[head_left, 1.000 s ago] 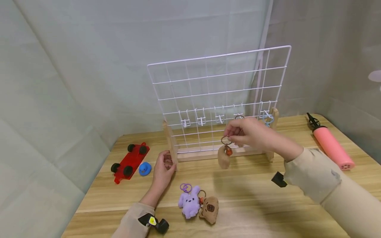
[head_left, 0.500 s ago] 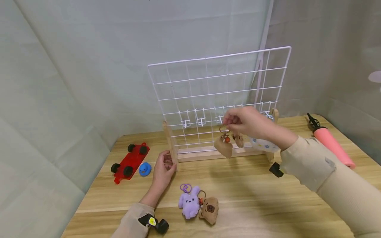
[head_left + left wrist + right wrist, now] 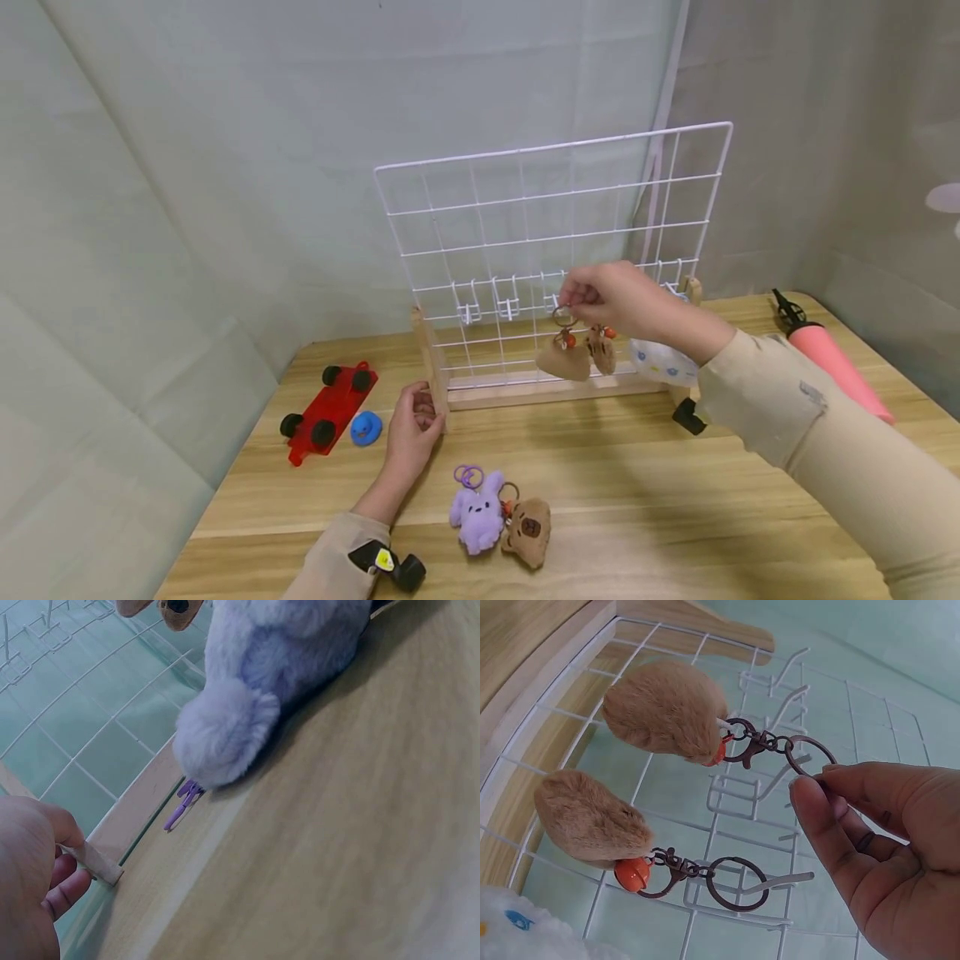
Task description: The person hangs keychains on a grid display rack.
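My right hand (image 3: 626, 296) pinches the metal ring (image 3: 810, 755) of a brown plush keychain (image 3: 564, 362) between thumb and finger. The ring is close to a white hook (image 3: 769, 780) on the wire grid rack (image 3: 517, 151); I cannot tell whether it touches. Beside it a second brown plush keychain (image 3: 592, 817) with an orange bell hangs by its ring from another hook. A white plush (image 3: 663, 362) hangs farther right, partly behind my forearm. My left hand (image 3: 408, 433) grips the rack's left wooden support (image 3: 429, 358).
A purple rabbit keychain (image 3: 480, 521) and a brown bear keychain (image 3: 529, 533) lie on the table in front. At the left are an overturned red toy car (image 3: 333, 412) and a small blue toy (image 3: 366, 427). A pink pump (image 3: 840, 367) lies at the right.
My right hand has risen and moved slightly left with its keychain, toward the hook. The other hanging plush toys have come into view below it. The left hand has stayed in place.
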Available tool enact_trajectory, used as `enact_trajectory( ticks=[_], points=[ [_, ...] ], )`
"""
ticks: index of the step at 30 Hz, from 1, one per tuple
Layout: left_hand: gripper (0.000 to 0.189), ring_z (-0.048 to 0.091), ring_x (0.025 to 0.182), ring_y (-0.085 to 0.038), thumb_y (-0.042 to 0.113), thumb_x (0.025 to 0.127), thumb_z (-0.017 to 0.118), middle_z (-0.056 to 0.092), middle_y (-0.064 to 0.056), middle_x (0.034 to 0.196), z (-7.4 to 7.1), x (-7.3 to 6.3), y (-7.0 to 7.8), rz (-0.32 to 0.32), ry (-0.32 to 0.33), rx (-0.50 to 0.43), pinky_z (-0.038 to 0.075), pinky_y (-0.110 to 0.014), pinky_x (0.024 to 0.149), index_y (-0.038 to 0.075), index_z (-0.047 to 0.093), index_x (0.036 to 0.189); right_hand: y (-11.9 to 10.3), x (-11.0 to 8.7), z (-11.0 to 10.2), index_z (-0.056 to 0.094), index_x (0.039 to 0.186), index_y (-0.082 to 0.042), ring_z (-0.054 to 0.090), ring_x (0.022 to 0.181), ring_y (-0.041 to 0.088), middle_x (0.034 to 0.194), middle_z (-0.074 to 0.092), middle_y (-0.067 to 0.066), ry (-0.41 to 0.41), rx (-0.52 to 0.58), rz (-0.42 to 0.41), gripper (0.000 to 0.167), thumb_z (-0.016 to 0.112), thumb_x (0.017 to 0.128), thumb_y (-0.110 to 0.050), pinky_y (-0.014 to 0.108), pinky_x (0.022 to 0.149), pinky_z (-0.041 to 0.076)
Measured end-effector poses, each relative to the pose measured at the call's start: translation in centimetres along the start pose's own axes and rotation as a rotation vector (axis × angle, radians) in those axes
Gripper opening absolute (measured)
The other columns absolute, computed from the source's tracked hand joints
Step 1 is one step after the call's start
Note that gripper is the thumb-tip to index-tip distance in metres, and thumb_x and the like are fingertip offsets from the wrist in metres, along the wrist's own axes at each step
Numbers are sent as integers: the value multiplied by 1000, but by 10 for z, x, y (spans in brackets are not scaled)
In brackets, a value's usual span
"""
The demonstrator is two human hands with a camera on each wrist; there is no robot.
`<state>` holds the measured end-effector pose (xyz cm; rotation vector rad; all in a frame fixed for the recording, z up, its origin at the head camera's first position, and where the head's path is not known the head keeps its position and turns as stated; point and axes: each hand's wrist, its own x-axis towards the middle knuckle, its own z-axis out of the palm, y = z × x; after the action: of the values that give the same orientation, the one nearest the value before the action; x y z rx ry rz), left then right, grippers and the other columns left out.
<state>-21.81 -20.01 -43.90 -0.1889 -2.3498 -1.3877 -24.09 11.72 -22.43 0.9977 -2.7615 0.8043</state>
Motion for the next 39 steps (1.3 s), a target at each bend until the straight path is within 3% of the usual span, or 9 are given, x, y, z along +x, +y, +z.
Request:
enact_trajectory(
  ticks=[39],
  points=[
    [49,58,90,-28,-11,81,64,58,-22,105,-1,-1,1,-19,-9,27,51,-15,69,-4,45,125,8,13,12,63,90,-5,62,77,16,83,67,7,-3,-83,-25,8,64,86,1,31,72,54]
  ],
)
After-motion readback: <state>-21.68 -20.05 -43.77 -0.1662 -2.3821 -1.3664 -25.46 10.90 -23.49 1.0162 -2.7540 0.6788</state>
